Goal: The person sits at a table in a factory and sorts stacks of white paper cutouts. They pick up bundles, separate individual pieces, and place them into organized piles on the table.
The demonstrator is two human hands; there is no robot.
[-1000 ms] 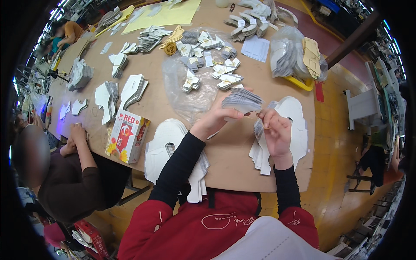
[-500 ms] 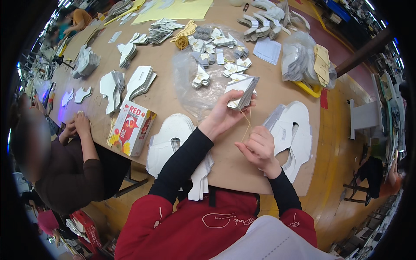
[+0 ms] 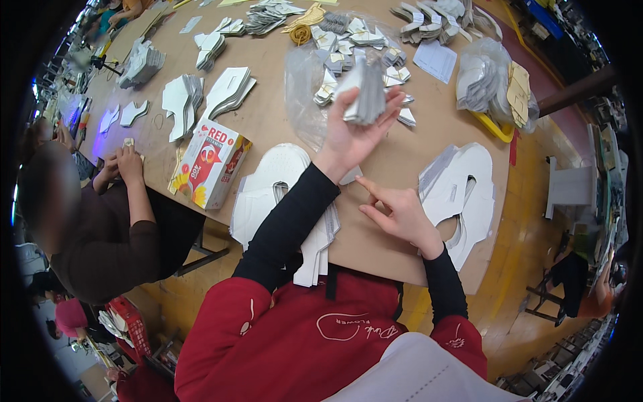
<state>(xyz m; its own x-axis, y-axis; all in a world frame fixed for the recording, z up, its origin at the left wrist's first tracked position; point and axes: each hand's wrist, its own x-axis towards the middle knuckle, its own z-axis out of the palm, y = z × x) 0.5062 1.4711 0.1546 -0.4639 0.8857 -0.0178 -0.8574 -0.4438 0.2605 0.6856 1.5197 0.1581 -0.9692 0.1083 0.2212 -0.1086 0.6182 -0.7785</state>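
The brown tabletop carries 1 red-and-white carton, 2 stacks of white cut-outs along the near edge, clear plastic sheeting and a yellow tray.

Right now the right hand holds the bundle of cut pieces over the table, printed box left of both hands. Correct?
Wrong hand: in the head view, the left hand, not the right hand, holds the bundle of cut pieces over the table; printed box left of both hands.

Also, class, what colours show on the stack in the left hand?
The stack looks white and grey, seen in the head view.
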